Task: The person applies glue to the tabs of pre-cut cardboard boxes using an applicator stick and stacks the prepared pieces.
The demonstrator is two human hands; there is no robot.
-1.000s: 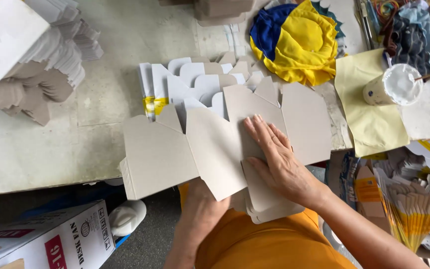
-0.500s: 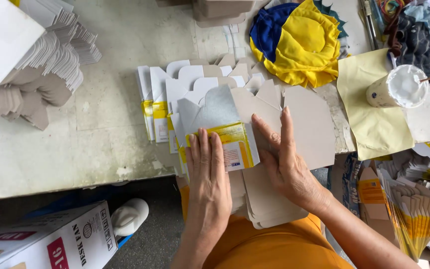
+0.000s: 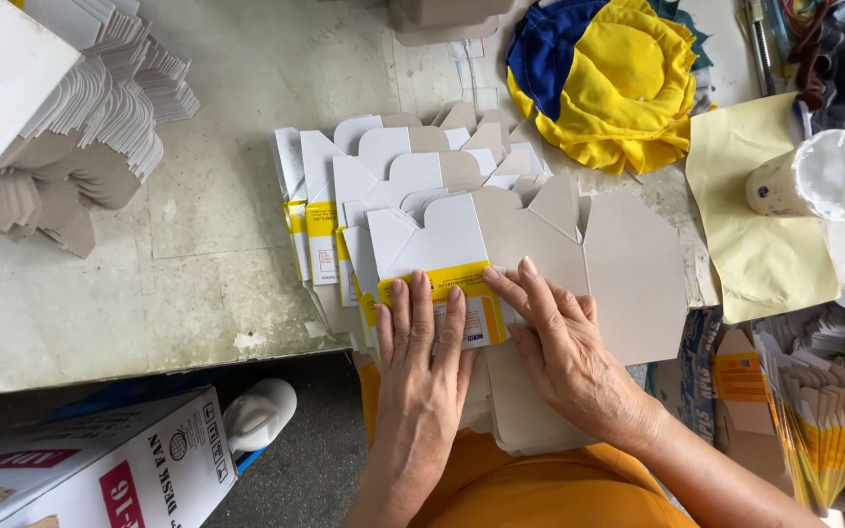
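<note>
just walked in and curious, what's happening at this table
A person presses both hands, left hand and right hand, flat on a folded white and yellow carton. It tops a fanned row of flat cartons on the worn table. More carton stacks sit at the far left, a glue pot at right.

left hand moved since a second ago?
Yes. The left hand came up from below the table edge onto the folded carton.

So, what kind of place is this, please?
Probably a small workshop for folding and gluing cartons by hand. Both hands, left hand and right hand, press a flat carton blank on a worn table. More blanks are stacked nearby, beside a white pot, perhaps of glue.
</note>
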